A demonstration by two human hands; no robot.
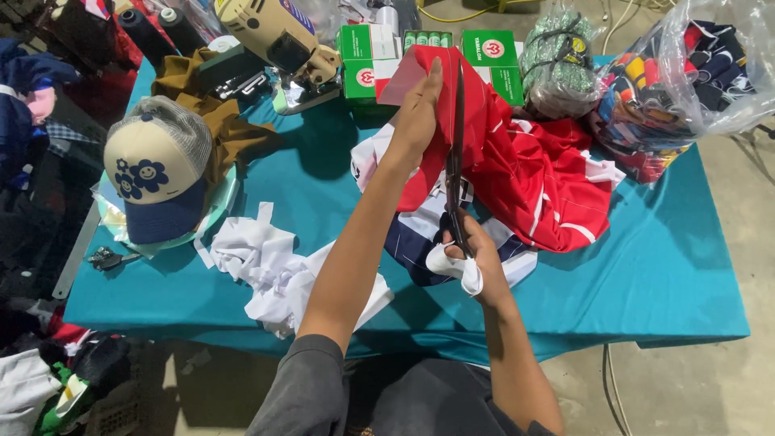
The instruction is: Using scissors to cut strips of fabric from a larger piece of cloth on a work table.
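Quick count of what was on that teal table [678, 274]: one cap [153, 173], cream and navy with flowers on the front. One pair of scissors [454, 165], and two hands [417, 113] on the job, left one up on the red cloth [533, 182], right one [478, 260] at the handles. Two green boxes [494, 60] at the back, plus one cutting machine [278, 40]. Two dark thread cones [149, 28] in the far corner. One clear bag [694, 73] of striped fabric, one green netted bundle [557, 69], and one pile of white scraps [266, 270].
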